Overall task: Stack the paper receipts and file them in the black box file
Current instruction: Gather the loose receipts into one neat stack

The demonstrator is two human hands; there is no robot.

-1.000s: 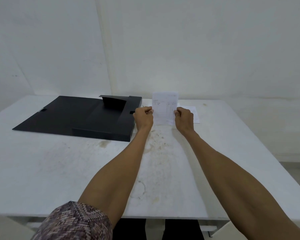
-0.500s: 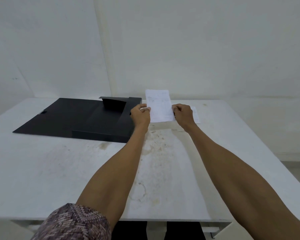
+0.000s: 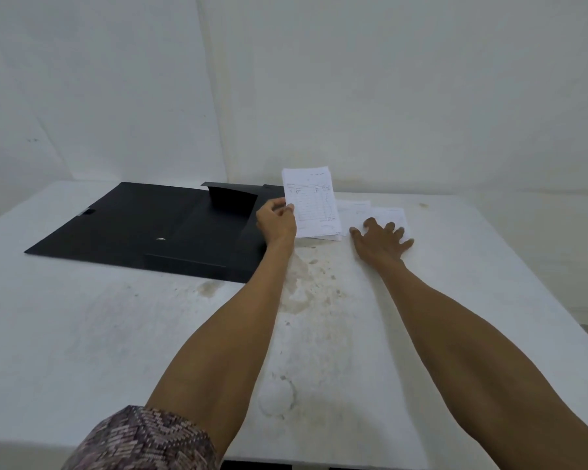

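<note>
My left hand (image 3: 276, 221) pinches the left edge of a small stack of white receipts (image 3: 311, 202) and holds it upright, its lower edge near the table. Just left of it the black box file (image 3: 157, 228) lies open and flat, flaps raised at its back and front. My right hand (image 3: 381, 240) is spread flat, palm down, with its fingers on loose receipts (image 3: 370, 212) that lie on the table right of the stack. It grips nothing.
The white table (image 3: 116, 334) carries brownish stains in its middle. White walls rise close behind its far edge. The table's right edge falls away at the far right, with floor beyond.
My right hand has let go of the stack and dropped to the right onto the loose receipts. The left hand alone now holds the stack upright.
</note>
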